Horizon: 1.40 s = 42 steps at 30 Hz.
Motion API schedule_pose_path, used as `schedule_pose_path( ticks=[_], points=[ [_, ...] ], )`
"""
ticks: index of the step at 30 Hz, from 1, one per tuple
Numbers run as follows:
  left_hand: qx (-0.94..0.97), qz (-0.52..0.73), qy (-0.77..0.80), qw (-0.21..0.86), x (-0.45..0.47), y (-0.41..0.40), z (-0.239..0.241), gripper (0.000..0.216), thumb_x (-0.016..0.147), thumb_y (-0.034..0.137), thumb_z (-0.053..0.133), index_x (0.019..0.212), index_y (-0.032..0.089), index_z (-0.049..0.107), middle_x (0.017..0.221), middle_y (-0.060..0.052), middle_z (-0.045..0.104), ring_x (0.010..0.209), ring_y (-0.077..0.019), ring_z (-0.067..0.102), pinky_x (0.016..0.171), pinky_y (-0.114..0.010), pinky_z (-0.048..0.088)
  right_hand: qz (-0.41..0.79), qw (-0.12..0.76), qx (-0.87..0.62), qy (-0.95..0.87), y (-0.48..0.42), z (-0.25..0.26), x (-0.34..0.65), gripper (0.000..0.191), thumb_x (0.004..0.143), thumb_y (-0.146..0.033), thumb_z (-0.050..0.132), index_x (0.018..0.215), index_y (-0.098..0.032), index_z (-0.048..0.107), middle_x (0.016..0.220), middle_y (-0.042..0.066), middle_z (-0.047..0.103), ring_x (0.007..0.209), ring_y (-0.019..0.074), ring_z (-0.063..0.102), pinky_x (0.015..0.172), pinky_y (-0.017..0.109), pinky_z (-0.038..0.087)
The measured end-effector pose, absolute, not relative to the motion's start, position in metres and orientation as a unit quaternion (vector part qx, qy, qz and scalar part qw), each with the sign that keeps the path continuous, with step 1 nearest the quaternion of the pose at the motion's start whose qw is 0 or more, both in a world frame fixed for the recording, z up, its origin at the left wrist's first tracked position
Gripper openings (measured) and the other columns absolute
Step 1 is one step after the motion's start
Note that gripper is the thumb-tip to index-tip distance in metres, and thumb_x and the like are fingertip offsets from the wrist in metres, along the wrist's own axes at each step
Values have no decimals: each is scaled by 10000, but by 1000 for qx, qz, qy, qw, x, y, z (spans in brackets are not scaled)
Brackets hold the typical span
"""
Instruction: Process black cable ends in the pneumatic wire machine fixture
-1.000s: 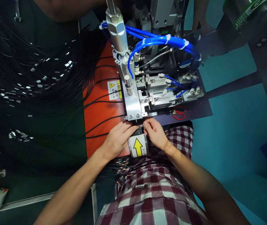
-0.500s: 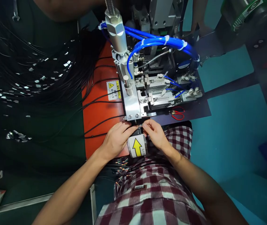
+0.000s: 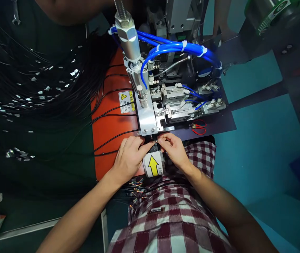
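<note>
My left hand reaches in at the front end of the machine's metal plate, its thumb stretched toward my right fingertips. My right hand pinches from the other side, thumb and forefinger together. A tiny, pale, shiny piece shows where the fingertips meet; its kind is too small to tell. Directly below lies a black track part, and nearer me is a round cover with a yellow arrow. Black cables run over the orange cover toward the plate, left of my hands.
An air cylinder and blue air hoses rise above the machine. Red-handled snips lie to the right. Bundled cables with silvery ends cover the left table. Stripped wire ends lie by my lap. Another person's arm shows at the top.
The view has shifted slightly. My left fingers have changed position a little at the plate's front, and my right fingertips have moved slightly closer to the left thumb.
</note>
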<state>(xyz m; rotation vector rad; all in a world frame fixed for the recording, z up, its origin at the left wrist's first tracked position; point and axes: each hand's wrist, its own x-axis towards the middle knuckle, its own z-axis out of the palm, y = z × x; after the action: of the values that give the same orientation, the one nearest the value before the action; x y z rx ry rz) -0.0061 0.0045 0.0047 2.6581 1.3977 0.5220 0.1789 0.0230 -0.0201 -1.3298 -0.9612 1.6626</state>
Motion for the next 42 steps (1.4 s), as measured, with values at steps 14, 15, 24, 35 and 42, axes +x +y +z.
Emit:
schedule_pose_path(
  ticks=[14, 15, 24, 35, 42],
  points=[
    [869, 150, 459, 103, -7, 1, 7, 348, 928, 138, 400, 1180, 131, 639, 979, -126, 602, 864, -229, 536, 710, -335, 455, 648, 413, -541, -343, 15, -32, 181, 310, 786, -491, 642, 814, -183, 616, 737, -10, 614, 492, 82, 507, 499, 234, 408],
    [871, 139, 462, 98, -6, 1, 7, 354, 926, 139, 401, 1192, 138, 634, 972, -123, 604, 847, -228, 534, 701, -338, 448, 637, 416, -537, -366, 16, -30, 181, 293, 790, -475, 643, 840, -187, 625, 750, -11, 614, 503, 87, 515, 506, 237, 421],
    [852, 114, 499, 116, 1, 0, 8, 362, 917, 144, 394, 1194, 192, 623, 973, -91, 613, 830, -212, 524, 702, -331, 412, 612, 426, -561, -359, 14, -26, 175, 246, 729, -415, 703, 760, -185, 623, 696, 4, 621, 543, 125, 532, 538, 270, 460],
    [777, 217, 565, 175, 7, -17, 3, 349, 919, 132, 387, 1180, 190, 611, 998, -80, 542, 944, -206, 523, 818, -352, 452, 641, 386, -532, -397, 19, -30, 177, 351, 762, -517, 625, 727, -171, 575, 526, -51, 507, 504, 115, 459, 538, 260, 367],
    [746, 180, 635, 82, -28, -54, -4, 418, 942, 193, 391, 1348, 206, 490, 1234, -139, 516, 1140, -269, 484, 962, -451, 442, 631, 398, -528, -405, 20, -36, 176, 358, 745, -526, 640, 733, -175, 571, 547, -58, 503, 526, 109, 471, 556, 254, 381]
  ],
)
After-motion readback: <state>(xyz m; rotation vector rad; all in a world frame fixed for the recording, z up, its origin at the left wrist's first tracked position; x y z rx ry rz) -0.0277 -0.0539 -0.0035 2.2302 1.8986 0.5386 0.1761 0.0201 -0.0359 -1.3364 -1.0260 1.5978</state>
